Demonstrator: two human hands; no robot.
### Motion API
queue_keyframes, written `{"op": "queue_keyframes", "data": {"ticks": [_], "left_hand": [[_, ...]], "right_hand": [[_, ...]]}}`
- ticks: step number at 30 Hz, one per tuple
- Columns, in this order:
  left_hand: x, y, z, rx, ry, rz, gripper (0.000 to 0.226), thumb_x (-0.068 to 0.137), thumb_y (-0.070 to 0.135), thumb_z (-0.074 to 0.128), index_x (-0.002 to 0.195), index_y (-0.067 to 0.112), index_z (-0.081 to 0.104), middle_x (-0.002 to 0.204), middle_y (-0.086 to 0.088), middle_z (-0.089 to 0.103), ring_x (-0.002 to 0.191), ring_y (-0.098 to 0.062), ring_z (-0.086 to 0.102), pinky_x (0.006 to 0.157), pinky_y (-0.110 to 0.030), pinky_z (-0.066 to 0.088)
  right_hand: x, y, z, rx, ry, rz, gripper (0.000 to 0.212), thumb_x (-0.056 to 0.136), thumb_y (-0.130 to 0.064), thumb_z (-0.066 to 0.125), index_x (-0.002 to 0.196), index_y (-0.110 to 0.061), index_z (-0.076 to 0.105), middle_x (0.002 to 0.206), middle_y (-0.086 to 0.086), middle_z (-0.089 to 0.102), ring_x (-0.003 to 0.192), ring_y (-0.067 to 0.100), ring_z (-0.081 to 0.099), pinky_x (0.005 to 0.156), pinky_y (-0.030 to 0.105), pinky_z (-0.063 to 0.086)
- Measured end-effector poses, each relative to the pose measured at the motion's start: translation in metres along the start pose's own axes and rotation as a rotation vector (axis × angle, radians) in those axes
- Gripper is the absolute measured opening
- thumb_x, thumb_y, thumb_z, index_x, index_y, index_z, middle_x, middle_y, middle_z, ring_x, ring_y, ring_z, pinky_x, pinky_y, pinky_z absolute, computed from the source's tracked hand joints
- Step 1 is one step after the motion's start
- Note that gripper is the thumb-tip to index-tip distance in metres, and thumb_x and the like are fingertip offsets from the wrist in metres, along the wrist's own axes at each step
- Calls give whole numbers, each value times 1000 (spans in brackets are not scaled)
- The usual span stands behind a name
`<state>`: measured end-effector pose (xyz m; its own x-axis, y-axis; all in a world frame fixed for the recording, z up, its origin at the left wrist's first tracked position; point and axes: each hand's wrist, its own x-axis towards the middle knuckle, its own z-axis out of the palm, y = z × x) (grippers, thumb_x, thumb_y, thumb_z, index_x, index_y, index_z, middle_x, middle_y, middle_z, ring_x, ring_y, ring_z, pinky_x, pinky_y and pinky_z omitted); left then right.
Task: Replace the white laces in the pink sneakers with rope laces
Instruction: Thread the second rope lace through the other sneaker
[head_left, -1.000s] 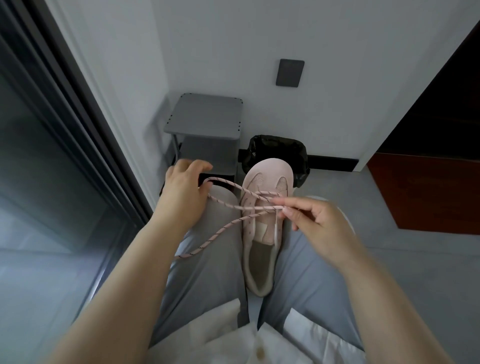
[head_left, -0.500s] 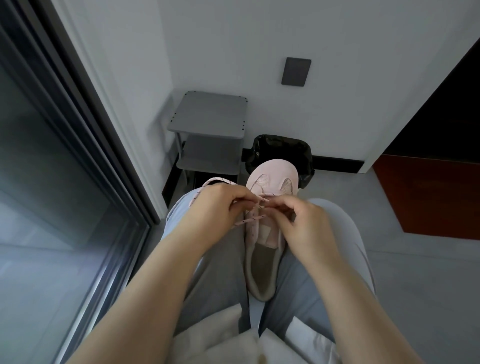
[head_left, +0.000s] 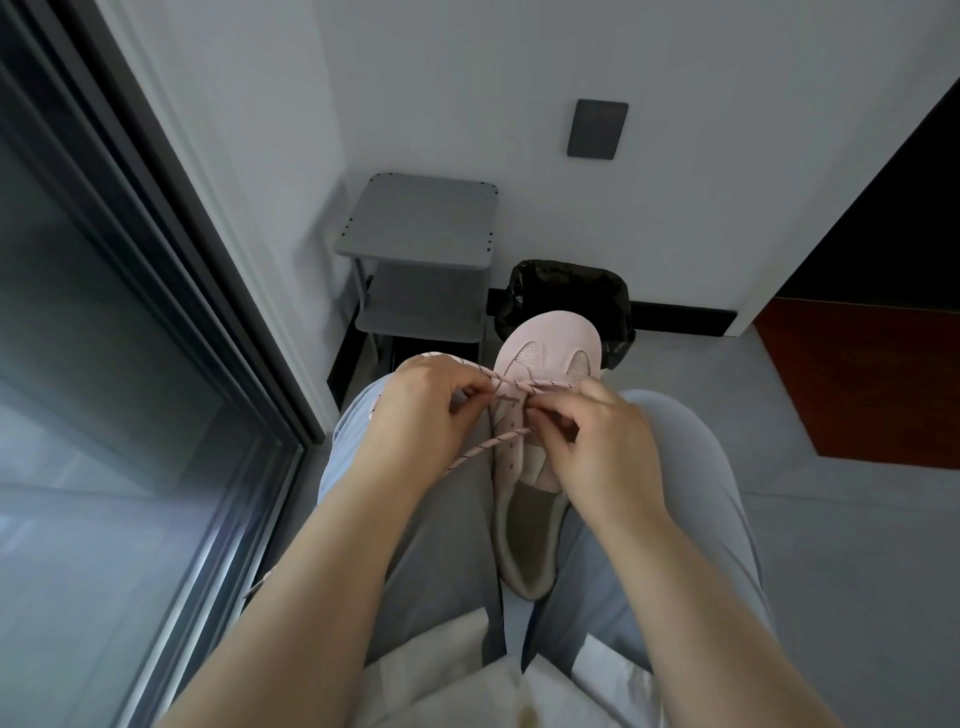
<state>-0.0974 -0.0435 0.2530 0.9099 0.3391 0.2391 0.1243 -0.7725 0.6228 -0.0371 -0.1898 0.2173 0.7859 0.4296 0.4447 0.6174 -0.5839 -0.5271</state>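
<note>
Pinching a pink, dark-flecked braided rope lace (head_left: 491, 447) between curled thumb and fingers of the left hand (head_left: 421, 410), close to its dark tip. Gripping a second strand with the right hand (head_left: 597, 441), fingers tightly curled, touching the eyelets. Cradling the pink suede-and-mesh sneaker (head_left: 519, 462), toe outward, between thighs in smooth grey trousers (head_left: 441, 545).

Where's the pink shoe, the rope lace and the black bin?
pink shoe (head_left: 550, 332): head view, on its toe cap.
rope lace (head_left: 485, 451): head view, on its loose slanting strand.
black bin (head_left: 519, 296): head view, on its bag-lined left wall.
</note>
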Motion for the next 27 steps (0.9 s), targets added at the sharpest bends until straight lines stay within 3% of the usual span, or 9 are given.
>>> {"op": "queue_keyframes", "data": {"ticks": [2, 5, 8, 12, 14, 18, 20, 24, 27], "left_hand": [[0, -2, 0, -24, 13, 13, 9, 81, 9, 65, 78, 12, 73, 79, -2, 67, 71, -16, 58, 64, -16, 40], [-1, -8, 0, -24, -7, 42, 11, 78, 12, 63, 75, 13, 72, 74, -4, 67, 69, -20, 61, 63, -25, 44], [-2, -9, 0, -10, -50, 83, 23, 75, 19, 52, 78, 14, 74, 76, -4, 68, 75, -21, 61, 67, -31, 45], [-2, -7, 2, 42, -45, 68, 24, 78, 23, 52, 83, 19, 75, 81, -1, 68, 84, -20, 60, 69, -36, 49], [-2, -7, 3, 69, -47, 70, 17, 83, 18, 59, 90, 20, 75, 89, 1, 69, 94, -19, 57, 77, -27, 45], [-3, -8, 6, 85, -1, 84, 14, 81, 10, 65, 89, 16, 75, 90, -1, 68, 96, -20, 55, 70, -12, 27], [-3, -9, 7, 60, 28, 98, 11, 79, 8, 68, 85, 14, 75, 87, -1, 68, 91, -20, 55, 70, -10, 27], [-1, -8, 9, -32, 72, 76, 6, 80, 14, 70, 82, 17, 74, 86, 9, 67, 83, 3, 41, 77, -2, 32], [0, -8, 10, -38, 64, 41, 6, 81, 18, 69, 82, 22, 74, 86, 14, 66, 87, -1, 43, 77, -6, 35]], "right_hand": [[0, 0, 1, 6, -1, 12, 16, 78, -27, 61, 86, -23, 74, 71, -6, 54, 63, 20, 58, 56, 35, 48], [1, 0, 1, -3, -10, 7, 17, 78, -27, 60, 86, -23, 74, 71, -5, 53, 63, 20, 57, 56, 35, 47], [1, 0, 1, -10, -21, -2, 18, 78, -28, 59, 87, -23, 74, 71, -3, 55, 64, 21, 58, 56, 35, 47], [1, 0, 1, -11, -25, -15, 19, 78, -28, 59, 88, -24, 74, 71, -2, 54, 63, 22, 57, 57, 36, 48], [2, 0, 2, -3, -23, -16, 19, 77, -29, 60, 89, -24, 74, 71, -2, 54, 63, 22, 57, 57, 37, 48], [1, 1, 3, 5, -22, -18, 18, 75, -28, 62, 88, -23, 74, 70, -2, 54, 63, 22, 57, 56, 38, 49], [1, 1, 2, 3, -23, -18, 19, 74, -28, 62, 88, -23, 74, 70, -3, 53, 63, 22, 57, 57, 38, 49], [2, 1, 2, 1, -28, -15, 19, 74, -28, 63, 89, -24, 74, 70, -3, 53, 63, 21, 57, 57, 37, 49], [2, 1, 2, 11, -32, -8, 19, 74, -28, 64, 90, -25, 74, 70, -5, 51, 63, 21, 56, 58, 37, 48]]}}
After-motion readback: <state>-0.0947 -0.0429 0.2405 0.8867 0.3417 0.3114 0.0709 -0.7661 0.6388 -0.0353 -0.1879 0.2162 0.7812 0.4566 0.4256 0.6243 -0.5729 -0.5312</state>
